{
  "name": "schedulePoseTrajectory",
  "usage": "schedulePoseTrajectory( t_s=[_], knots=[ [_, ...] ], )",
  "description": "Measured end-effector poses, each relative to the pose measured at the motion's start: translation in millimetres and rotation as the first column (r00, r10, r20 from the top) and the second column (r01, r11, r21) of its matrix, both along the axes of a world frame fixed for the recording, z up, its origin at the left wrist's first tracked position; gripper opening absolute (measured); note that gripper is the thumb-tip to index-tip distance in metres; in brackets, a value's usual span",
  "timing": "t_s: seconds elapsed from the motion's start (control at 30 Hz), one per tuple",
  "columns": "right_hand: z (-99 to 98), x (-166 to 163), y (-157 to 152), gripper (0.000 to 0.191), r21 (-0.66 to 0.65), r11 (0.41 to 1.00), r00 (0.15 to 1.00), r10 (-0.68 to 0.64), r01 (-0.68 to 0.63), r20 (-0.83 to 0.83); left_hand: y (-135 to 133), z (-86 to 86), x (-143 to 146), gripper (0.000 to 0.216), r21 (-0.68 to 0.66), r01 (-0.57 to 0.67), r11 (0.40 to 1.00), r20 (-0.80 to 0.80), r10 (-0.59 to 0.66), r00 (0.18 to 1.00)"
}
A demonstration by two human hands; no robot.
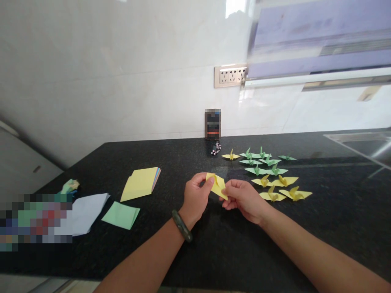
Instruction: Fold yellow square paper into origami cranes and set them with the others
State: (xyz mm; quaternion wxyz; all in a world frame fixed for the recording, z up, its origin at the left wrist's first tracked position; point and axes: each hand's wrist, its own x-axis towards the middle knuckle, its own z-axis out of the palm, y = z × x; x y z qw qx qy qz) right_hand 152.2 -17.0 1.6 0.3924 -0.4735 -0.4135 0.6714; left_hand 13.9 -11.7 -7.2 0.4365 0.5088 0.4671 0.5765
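Observation:
A partly folded yellow paper (217, 185) is held just above the black countertop (214, 244), pinched from both sides. My left hand (196, 197) grips its left end with thumb and fingers closed; a dark green bangle sits on that wrist. My right hand (242, 199) pinches the paper's right lower edge. To the right lie several finished paper cranes: green ones (262, 160) farther back and yellow ones (282, 188) nearer my right hand. One yellow crane (231, 156) sits apart at the back.
A stack of coloured square sheets (141, 183), yellow on top, lies left of my hands, with a loose green sheet (121, 215) and a white sheet (87, 211) beyond. A small dark box (213, 124) stands against the wall, beads (216, 148) before it. A sink (363, 146) is at far right.

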Motion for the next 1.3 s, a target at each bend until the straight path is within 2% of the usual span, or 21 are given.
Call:
schedulePoseTrajectory(
  t_s=[0.17,0.4,0.67,0.77,0.83,0.93,1.0,1.1,1.2,1.3],
  knots=[
    [0.7,-0.4,-4.1,0.013,0.026,0.993,0.991,0.108,-0.111,0.081,-1.7,3.1,1.1,0.023,-0.07,0.051,0.996,0.052,-0.047,0.998],
    [2.8,-3.1,-7.6,0.012,0.102,0.985,0.976,0.116,-0.137,0.184,0.4,-2.2,3.0,0.023,-0.13,0.168,0.977,0.249,-0.132,0.96],
    [0.3,-2.1,-4.2,0.021,0.047,0.996,0.995,0.067,-0.07,0.07,0.4,-0.8,6.0,0.031,-0.122,0.258,0.958,0.433,-0.182,0.883],
    [-1.0,-0.6,-1.7,0.023,0.07,0.995,0.994,0.072,-0.077,0.078,0.2,-0.8,4.1,0.027,-0.127,0.301,0.945,0.379,-0.234,0.895],
    [-3.4,0.6,0.2,0.026,0.144,0.985,0.983,0.065,-0.09,0.173,-0.2,-0.9,2.3,0.025,-0.159,0.263,0.952,0.256,-0.218,0.942],
    [-8.4,2.6,3.3,0.025,0.365,0.93,0.946,-0.087,-0.035,0.313,-1.3,-0.2,1.0,0.023,-0.149,0.183,0.972,0.055,-0.177,0.983],
    [-10.7,3.8,5.1,0.022,0.468,0.883,0.945,-0.175,0.026,0.277,-2.0,0.2,1.5,0.023,-0.133,0.204,0.97,0.019,-0.203,0.979],
    [-10.4,4.6,6.2,0.024,0.47,0.881,0.965,-0.168,0.056,0.2,-1.8,-0.7,3.3,0.019,-0.14,0.237,0.961,0.065,-0.23,0.971],
    [-8.1,4.1,5.5,0.026,0.43,0.901,0.968,-0.156,0.057,0.197,-1.3,-2.6,4.5,0.017,-0.156,0.2,0.967,0.082,-0.189,0.979],
    [-7.9,2.6,4.6,0.028,0.401,0.91,0.971,-0.18,0.105,0.156,-2.0,-2.8,5.3,0.017,-0.15,0.135,0.979,0.019,-0.134,0.991]
  ],
)
